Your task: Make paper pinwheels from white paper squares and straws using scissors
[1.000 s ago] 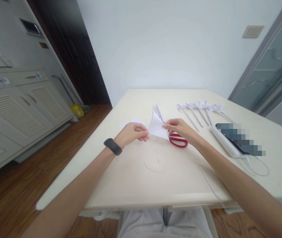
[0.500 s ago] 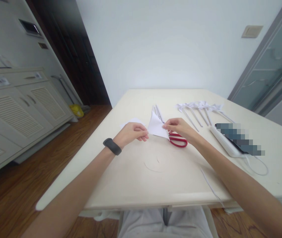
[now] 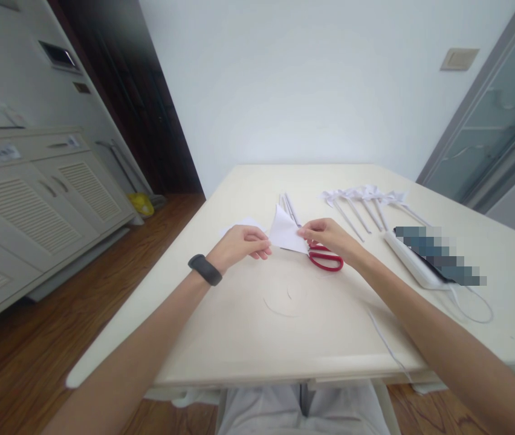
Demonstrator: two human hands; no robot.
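Both hands pinched a folded white paper triangle (image 3: 286, 231) above the table (image 3: 248, 326): left hand (image 3: 239, 244), right hand (image 3: 327, 234), red-handled scissors (image 3: 324, 257) just beside.

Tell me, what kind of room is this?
Probably a dining or kitchen area in a home: a big cream-coloured table, white louvred cabinets along the wall and a brown wooden floor. The left hand and right hand pinch a folded white paper sheet.
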